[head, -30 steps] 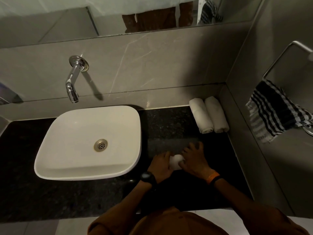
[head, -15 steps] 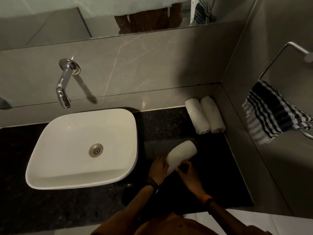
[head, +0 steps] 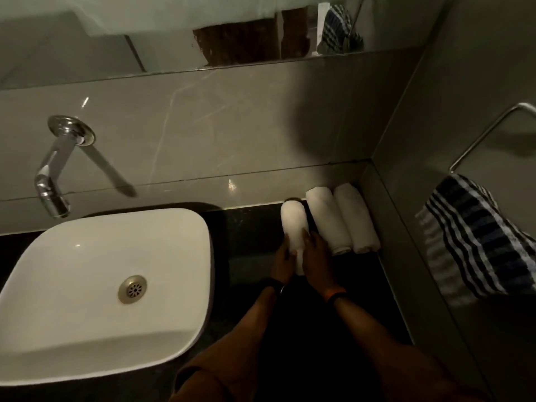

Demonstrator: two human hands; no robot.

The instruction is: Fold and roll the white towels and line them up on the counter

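Observation:
A rolled white towel (head: 293, 221) lies lengthwise on the black counter (head: 246, 233), its far end near the back wall. My left hand (head: 282, 261) grips its near end from the left and my right hand (head: 317, 258) grips it from the right. Two more rolled white towels (head: 329, 220) (head: 358, 219) lie side by side in the back right corner, just right of the held roll and parallel to it. The right hand touches or nearly touches the nearer of them.
A white basin (head: 104, 288) fills the counter's left half, with a chrome wall tap (head: 55, 175) above it. A striped cloth (head: 475, 242) hangs from a metal rail (head: 487, 132) on the right wall. A mirror (head: 174, 30) runs along the top.
The rolled towel was finished near the counter's front, lifted, then carried back and right. It now lies next to the two rolls in the corner, both hands still on it.

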